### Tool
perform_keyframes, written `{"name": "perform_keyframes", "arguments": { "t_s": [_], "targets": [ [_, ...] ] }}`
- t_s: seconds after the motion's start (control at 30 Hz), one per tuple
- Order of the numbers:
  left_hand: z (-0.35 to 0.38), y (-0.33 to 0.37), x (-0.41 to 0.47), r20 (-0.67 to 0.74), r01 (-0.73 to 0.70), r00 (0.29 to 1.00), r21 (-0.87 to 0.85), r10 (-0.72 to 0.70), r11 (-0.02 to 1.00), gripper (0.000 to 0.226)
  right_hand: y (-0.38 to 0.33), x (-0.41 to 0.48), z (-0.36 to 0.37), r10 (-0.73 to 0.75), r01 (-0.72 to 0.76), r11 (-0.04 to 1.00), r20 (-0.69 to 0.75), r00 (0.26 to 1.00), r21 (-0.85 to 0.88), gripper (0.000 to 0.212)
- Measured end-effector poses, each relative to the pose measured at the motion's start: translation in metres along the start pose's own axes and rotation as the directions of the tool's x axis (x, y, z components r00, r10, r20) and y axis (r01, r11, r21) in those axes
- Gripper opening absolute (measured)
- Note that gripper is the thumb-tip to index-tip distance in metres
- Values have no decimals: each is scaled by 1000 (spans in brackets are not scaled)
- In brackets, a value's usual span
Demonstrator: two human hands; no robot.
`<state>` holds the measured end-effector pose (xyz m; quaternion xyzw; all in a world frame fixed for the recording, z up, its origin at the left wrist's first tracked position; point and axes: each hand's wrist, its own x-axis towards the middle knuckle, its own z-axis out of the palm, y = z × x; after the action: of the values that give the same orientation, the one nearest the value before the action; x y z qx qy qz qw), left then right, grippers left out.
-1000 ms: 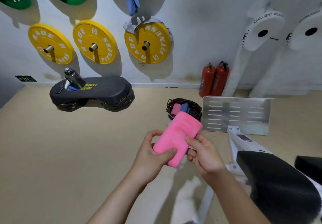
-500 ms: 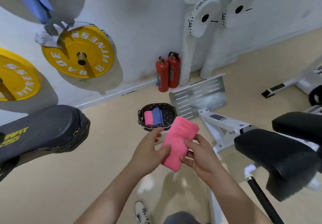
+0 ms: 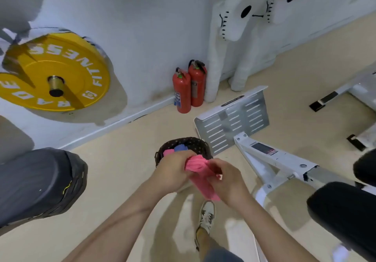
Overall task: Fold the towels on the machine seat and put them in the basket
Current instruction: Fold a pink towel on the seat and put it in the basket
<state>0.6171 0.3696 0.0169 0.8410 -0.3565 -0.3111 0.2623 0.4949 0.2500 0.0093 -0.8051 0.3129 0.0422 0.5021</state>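
Note:
A folded pink towel (image 3: 200, 177) is held in the air just in front of a dark woven basket (image 3: 200, 144) that stands on the floor. My left hand (image 3: 173, 171) grips the towel's upper end; my right hand (image 3: 227, 180) holds its lower right side with curled fingers. Inside the basket lie a pink towel (image 3: 167, 152) and a blue towel (image 3: 180, 148), partly hidden behind my left hand. The black padded machine seat (image 3: 343, 213) is at the lower right, with no towel visible on it.
Two red fire extinguishers (image 3: 189, 87) stand against the white wall behind the basket. A perforated metal footplate (image 3: 234, 119) and white machine frame (image 3: 274, 160) lie right of the basket. A black padded platform (image 3: 38, 182) is at left, a yellow weight plate (image 3: 61, 72) on the wall. My shoe (image 3: 206, 217) is below my hands.
The view has moved closer to the basket and tilted down. Both hands have carried the pink towel toward the basket and bunched its upper end.

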Motion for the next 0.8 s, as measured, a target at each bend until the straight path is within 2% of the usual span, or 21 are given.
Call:
{"name": "perform_keyframes", "arguments": {
  "t_s": [0.07, 0.13, 0.2, 0.27, 0.33, 0.43, 0.5, 0.67, 0.73, 0.8],
  "targets": [
    [11, -31, 41, -40, 78, 996, -140, -85, 987, 28, 20, 57, 21, 22, -22, 1000, 0, 1000, -17, 20],
    [28, -69, 81, -100, 159, 976, -295, -196, 942, 39, 45, 112, 45, 83, -83, 997, -31, 996, -1, 21],
    [52, -119, 117, -187, 213, 941, -319, -282, 923, 44, 74, 168, 68, 160, -162, 986, -56, 986, -28, 20],
    [81, -176, 152, -200, 259, 934, -197, -297, 946, 46, 108, 222, 92, 204, -210, 974, -75, 976, -83, 22],
    [115, -234, 185, -102, 267, 958, -3, -266, 964, 50, 142, 273, 118, 236, -248, 960, -107, 966, -126, 22],
    [164, -300, 227, 27, 193, 978, 264, -207, 945, 62, 191, 332, 156, 281, -296, 926, -95, 955, -235, 15],
    [191, -324, 246, 63, 141, 984, 304, -168, 942, 68, 220, 357, 177, 318, -330, 891, -89, 944, -311, 16],
    [231, -346, 270, 144, 37, 985, 363, -95, 931, 89, 268, 379, 216, 451, -464, 808, -126, 884, -364, 12],
    [234, -342, 280, 142, 23, 986, 406, -87, 914, 89, 270, 380, 222, 401, -443, 814, -188, 896, -375, 13],
    [235, -335, 290, 146, 16, 985, 445, -90, 895, 86, 269, 375, 223, 292, -365, 848, -237, 927, -385, 21]
  ]
}}
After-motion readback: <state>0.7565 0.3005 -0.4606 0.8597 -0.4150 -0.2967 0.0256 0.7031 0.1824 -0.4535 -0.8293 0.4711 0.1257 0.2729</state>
